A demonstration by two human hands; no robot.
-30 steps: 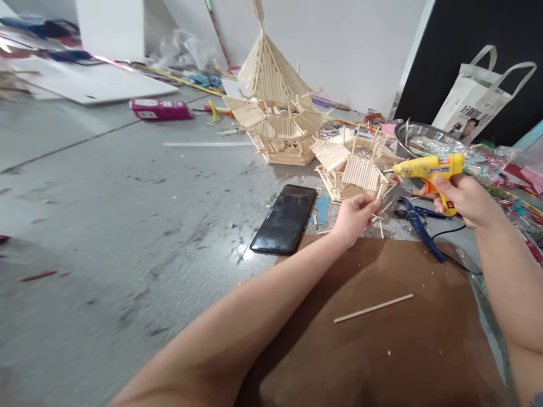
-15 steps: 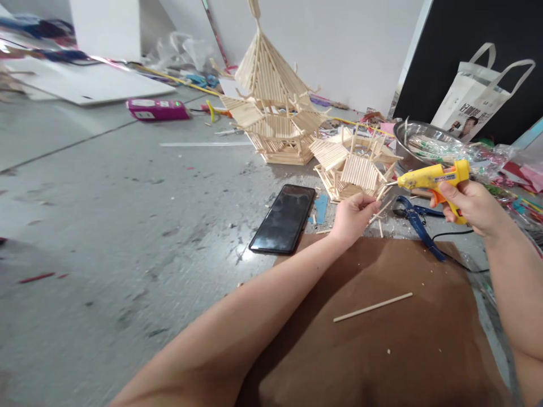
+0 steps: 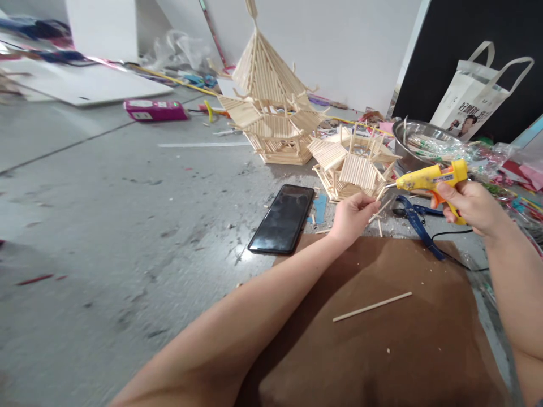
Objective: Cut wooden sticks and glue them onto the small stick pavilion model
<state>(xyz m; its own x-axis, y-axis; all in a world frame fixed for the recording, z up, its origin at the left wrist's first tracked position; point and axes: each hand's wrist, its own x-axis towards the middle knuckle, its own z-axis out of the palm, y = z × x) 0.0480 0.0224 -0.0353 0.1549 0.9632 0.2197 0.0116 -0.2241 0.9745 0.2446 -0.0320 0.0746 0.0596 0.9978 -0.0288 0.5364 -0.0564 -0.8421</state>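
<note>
My right hand is wrapped round the handle of a yellow hot glue gun, its nozzle pointing left. My left hand pinches a short thin wooden stick between thumb and fingers. The nozzle tip is at the upper end of that stick; whether they touch I cannot tell. Just behind my left hand stands a small, roofed model of wooden sticks, with several uprights showing at its top. Further back is a taller pagoda model with a pointed roof.
A black phone lies left of my left hand. Blue-handled pliers rest below the glue gun. One loose stick lies on the brown board. Behind are a metal bowl, a white bag and a purple device.
Both hands, the glue gun and the stick hold nearly the same pose. The whole view has shifted very slightly.
</note>
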